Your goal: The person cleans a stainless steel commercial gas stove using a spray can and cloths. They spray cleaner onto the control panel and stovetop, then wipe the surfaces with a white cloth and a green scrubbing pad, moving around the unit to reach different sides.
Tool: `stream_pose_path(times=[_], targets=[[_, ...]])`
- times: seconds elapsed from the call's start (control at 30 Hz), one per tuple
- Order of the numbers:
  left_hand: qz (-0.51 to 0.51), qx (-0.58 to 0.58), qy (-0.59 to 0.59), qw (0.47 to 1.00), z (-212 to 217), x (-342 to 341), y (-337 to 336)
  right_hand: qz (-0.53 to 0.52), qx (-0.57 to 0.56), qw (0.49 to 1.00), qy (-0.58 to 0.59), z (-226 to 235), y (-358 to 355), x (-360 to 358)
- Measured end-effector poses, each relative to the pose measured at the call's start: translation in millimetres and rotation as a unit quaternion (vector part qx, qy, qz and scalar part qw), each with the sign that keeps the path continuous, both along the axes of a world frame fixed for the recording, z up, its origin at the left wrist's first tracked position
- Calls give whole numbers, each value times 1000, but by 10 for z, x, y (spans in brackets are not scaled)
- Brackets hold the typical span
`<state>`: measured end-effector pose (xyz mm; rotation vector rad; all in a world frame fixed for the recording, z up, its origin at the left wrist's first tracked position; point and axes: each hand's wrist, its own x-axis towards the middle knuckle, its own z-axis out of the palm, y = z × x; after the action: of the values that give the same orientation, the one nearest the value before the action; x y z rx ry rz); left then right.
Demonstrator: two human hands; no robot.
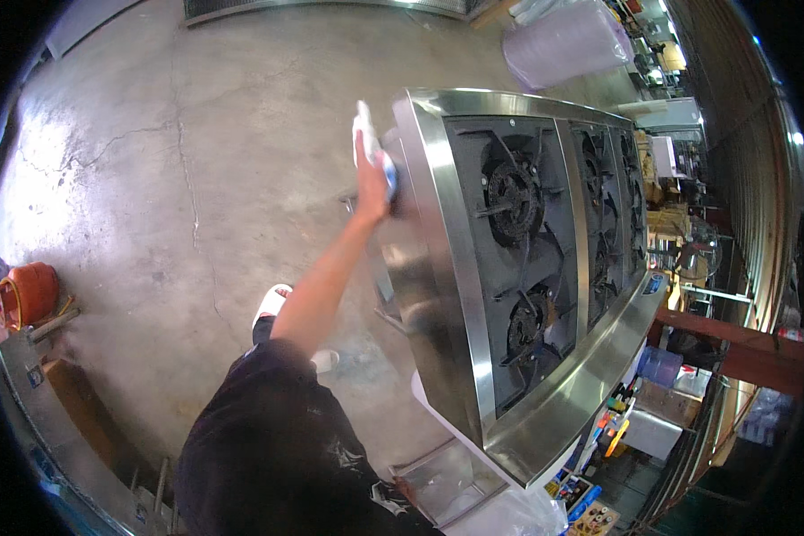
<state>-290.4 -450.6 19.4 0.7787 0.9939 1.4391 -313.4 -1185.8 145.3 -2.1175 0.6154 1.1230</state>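
A stainless-steel gas stove (447, 205) with several black burners (512, 201) fills the middle and right of the view. My left hand (372, 183) reaches forward to its left side panel, palm turned toward the metal. Between the palm and the panel is a white cloth (363, 129), part of it sticking out past the fingers. A bit of blue shows beside the hand at the panel. The fingers are partly hidden, and the panel near them is slightly blurred. My right hand is out of view.
A plastic-wrapped roll (567, 45) stands beyond the stove. An orange gas cylinder (29, 295) sits at the far left, above a metal-edged bench (27, 393). Tools and boxes (612, 438) crowd the right, near a red beam (732, 344). A metal frame (451, 482) is below the stove.
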Motion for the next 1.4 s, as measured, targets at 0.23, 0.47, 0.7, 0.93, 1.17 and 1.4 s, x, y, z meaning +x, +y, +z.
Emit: stream_pose_path(times=[0.23,0.47,0.7,0.93,1.17,1.4], targets=[[-141,-53,48,987,134,190,-2154,55,-24,998,32,-328,-575,102],[-75,9,55,996,12,202,-1665,46,-15,999,13,143,-119,276],[-7,7,61,998,-427,150,-840,246,-50,967,50,52,21,16],[-144,-99,44,984,268,593,-4112,238,39,965,100,-225,-41,291],[-17,-44,70,996,-141,340,-1792,208,10,978,-25,122,-76,532],[-119,-95,70,986,50,683,-4000,263,24,963,57,-512,-1677,269]])
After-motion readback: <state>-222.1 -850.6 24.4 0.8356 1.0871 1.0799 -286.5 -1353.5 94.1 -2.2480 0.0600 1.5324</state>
